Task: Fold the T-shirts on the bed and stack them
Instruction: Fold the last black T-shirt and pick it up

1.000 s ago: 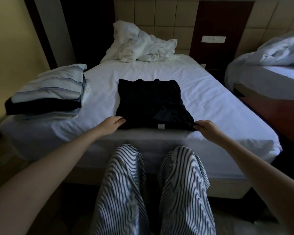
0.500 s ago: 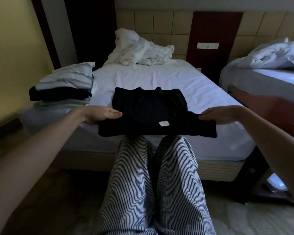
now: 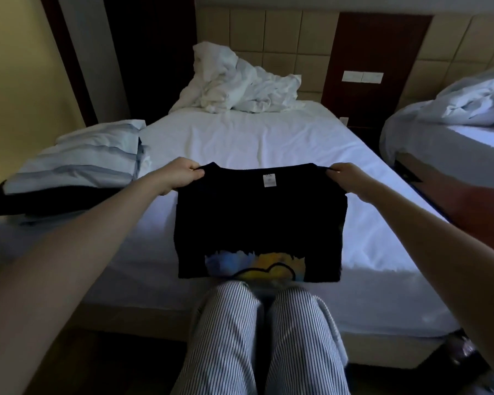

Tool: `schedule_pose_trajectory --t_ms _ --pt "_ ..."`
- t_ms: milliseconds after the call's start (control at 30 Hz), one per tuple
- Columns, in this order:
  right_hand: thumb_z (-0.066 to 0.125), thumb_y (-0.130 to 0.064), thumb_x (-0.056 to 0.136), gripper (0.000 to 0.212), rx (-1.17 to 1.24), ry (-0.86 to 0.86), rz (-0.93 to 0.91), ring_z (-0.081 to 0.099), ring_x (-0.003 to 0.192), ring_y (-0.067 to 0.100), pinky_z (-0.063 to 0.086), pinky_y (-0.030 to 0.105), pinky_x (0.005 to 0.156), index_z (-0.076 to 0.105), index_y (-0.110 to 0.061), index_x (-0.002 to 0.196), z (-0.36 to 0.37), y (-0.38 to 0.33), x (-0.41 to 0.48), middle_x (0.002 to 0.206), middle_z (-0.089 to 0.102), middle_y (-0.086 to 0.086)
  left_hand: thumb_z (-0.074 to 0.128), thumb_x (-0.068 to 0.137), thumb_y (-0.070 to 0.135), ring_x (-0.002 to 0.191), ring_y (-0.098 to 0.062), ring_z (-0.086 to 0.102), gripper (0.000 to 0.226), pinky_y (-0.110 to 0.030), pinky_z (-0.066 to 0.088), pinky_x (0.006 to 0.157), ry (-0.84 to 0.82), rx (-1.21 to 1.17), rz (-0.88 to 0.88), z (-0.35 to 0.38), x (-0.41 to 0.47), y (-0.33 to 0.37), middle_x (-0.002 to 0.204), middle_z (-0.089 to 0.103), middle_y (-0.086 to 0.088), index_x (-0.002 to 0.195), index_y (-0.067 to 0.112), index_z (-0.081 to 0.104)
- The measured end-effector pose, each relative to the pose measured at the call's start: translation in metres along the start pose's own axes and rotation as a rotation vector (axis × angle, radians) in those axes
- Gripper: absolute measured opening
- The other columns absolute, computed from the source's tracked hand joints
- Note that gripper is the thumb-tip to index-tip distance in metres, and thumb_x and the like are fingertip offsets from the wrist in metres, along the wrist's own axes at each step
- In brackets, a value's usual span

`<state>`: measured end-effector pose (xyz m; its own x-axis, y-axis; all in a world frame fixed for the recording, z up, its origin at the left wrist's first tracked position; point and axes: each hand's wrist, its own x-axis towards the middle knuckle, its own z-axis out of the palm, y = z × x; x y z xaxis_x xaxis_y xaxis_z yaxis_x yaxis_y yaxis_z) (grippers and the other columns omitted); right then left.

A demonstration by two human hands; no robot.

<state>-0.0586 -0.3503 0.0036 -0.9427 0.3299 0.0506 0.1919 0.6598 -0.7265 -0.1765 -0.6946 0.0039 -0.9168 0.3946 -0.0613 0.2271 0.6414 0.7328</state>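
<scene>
Folded stack [image 3: 69, 169] on bed [image 3: 268, 138], left; duvet [image 3: 240, 86] behind.

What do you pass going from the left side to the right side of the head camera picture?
stack of folded T-shirts → left hand → black T-shirt → right hand → second bed

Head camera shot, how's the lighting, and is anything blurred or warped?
Head view: dim, the black T-shirt almost featureless but for its white label and colour print; the folded stack looks slightly smeared; the wide-angle lens bows the bed edges.
</scene>
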Motion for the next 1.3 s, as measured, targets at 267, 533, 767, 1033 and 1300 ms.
schedule_pose_trajectory --t_ms 267,533,767,1033,1300 --pt "0.042 -0.018 0.098 0.027 -0.244 0.023 -0.038 0.055 0.084 0.030 0.034 0.032 0.067 0.058 0.003 0.095 0.034 0.021 0.149 0.088 0.057 0.018 0.052 0.094 0.017 0.076 -0.027 0.054 0.022 -0.029 0.033 0.059 0.173 0.152 -0.002 0.016 0.148 -0.027 0.083 0.057 -0.014 0.091 0.000 0.065" --pt "0.046 -0.025 0.097 0.023 -0.349 0.168 0.025 0.057 0.104 0.032 0.034 0.032 0.074 0.060 -0.013 0.110 0.115 0.097 0.189 0.110 0.064 0.015 0.046 0.096 0.032 0.087 -0.032 0.061 0.022 -0.031 0.038 0.064 0.409 0.370 -0.057 0.085 0.197 -0.099 0.093 0.067 -0.008 0.091 0.015 0.058" --pt "0.046 -0.032 0.094 0.033 -0.484 0.250 -0.162 0.046 0.121 0.027 0.026 0.036 0.099 0.057 -0.018 0.122 0.110 0.046 0.178 0.128 0.055 0.005 0.046 0.089 0.026 0.111 -0.032 0.053 0.032 -0.037 0.035 0.091 0.425 0.609 0.333 0.091 0.186 -0.053 0.116 0.064 -0.009 0.112 0.013 0.064" --pt "0.018 -0.053 0.098 0.055 -0.682 -0.161 -0.151 -0.004 0.146 0.023 -0.004 0.044 0.116 0.008 -0.037 0.149 0.163 0.054 0.122 0.158 0.002 -0.012 0.015 0.097 0.058 0.147 -0.018 -0.005 0.053 -0.047 -0.005 0.116 -0.151 0.703 0.200 0.149 0.163 -0.046 0.159 -0.003 0.011 0.147 0.046 0.005" --pt "0.019 -0.050 0.097 0.055 -0.393 0.087 -0.338 0.019 0.143 0.018 0.005 0.034 0.116 0.040 -0.025 0.142 0.159 0.009 0.052 0.150 0.034 -0.005 0.017 0.099 0.054 0.147 -0.019 -0.001 0.051 -0.043 -0.002 0.117 -0.167 0.665 0.199 0.138 0.156 -0.034 0.160 0.004 0.006 0.148 0.041 0.013"
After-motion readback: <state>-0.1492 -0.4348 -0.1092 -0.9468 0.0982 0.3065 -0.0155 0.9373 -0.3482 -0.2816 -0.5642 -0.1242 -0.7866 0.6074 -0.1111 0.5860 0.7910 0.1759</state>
